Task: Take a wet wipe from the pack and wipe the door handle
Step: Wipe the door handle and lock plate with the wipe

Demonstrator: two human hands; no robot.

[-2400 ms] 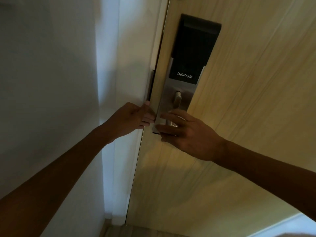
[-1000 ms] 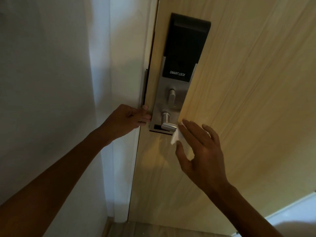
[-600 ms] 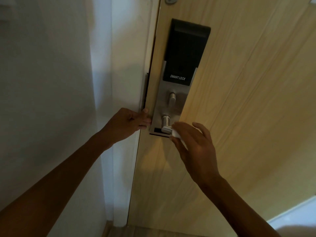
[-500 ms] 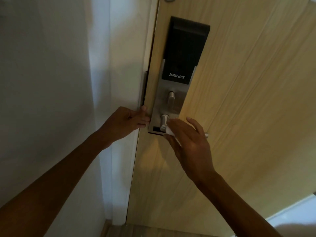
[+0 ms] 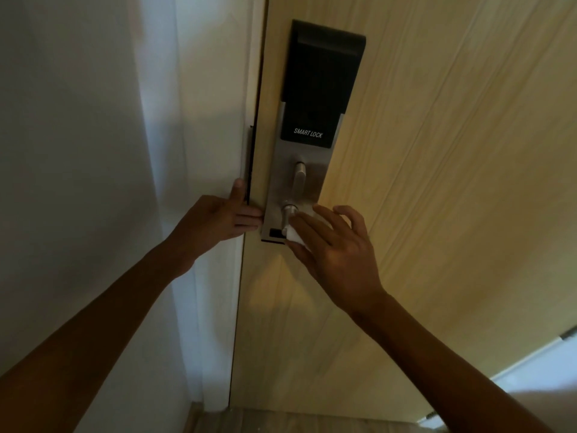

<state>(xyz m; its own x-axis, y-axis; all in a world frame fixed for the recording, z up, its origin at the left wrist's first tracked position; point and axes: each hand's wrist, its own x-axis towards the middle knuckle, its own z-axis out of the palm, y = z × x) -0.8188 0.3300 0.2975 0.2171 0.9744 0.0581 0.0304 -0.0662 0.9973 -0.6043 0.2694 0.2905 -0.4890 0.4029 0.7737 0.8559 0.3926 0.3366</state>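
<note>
Now right hand [image 5: 335, 248] fingers press wet wipe [image 5: 295, 235] onto door handle [image 5: 286, 217] — left hand [image 5: 215, 221] (fingers together) braces the door edge [image 5: 254, 151].

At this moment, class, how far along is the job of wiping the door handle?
Done: a wet wipe is out and in the right hand. In hand: that hand presses it onto the door handle while the left hand steadies the door edge. Left: finishing the wipe; how much is clean cannot be judged.

One wooden door [image 5: 437, 182], one smart lock [image 5: 318, 89], one door handle [image 5: 286, 214], one thumb-turn [image 5: 299, 179], one white wet wipe [image 5: 295, 235] and two hands: left hand [image 5: 218, 218], right hand [image 5: 334, 248].
</note>
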